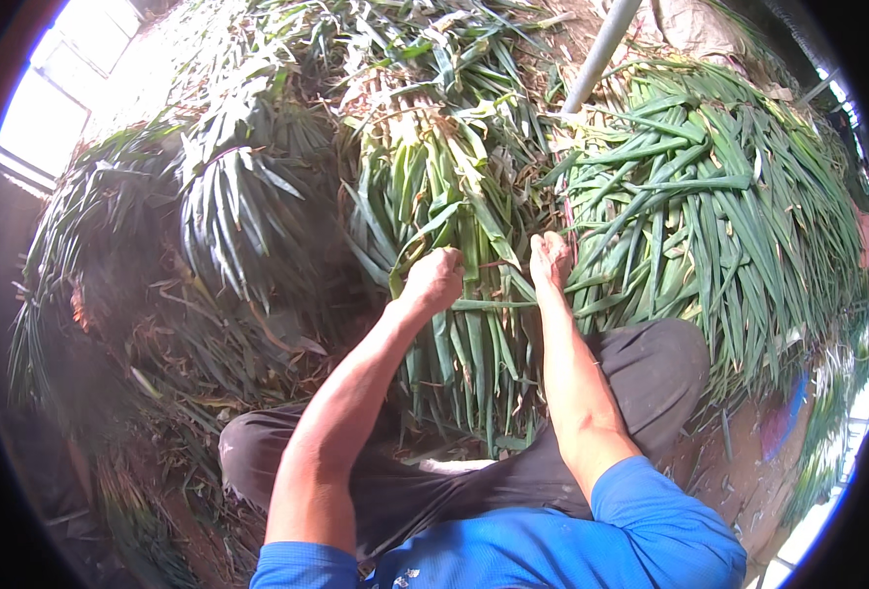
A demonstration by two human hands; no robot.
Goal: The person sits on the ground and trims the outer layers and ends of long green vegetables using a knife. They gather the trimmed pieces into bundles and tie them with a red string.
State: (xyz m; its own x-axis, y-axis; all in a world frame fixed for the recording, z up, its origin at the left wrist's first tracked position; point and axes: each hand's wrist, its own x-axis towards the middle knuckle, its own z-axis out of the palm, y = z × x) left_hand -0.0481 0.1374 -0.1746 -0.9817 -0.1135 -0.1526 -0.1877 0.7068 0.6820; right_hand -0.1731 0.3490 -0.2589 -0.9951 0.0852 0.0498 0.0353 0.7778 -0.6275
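Observation:
A bundle of green onions [464, 339] lies in front of me, pale stalks away from me and long green leaves hanging toward my lap. My left hand [436, 279] is closed at the bundle's left side, knuckles up, with leaves close around it. At the right side my right hand [552, 259] is closed too, next to the neighbouring pile. A thin reddish-brown strand [498, 263] runs across the leaves between both hands. What the fingers hold is hidden.
A large heap of green onions [729, 216] rises on the right. More bunches [238, 211] are stacked at the left, and loose leaves and dry scraps lie around. A grey metal pole [601, 57] slants down at the back. My crossed legs [655, 378] flank the bundle.

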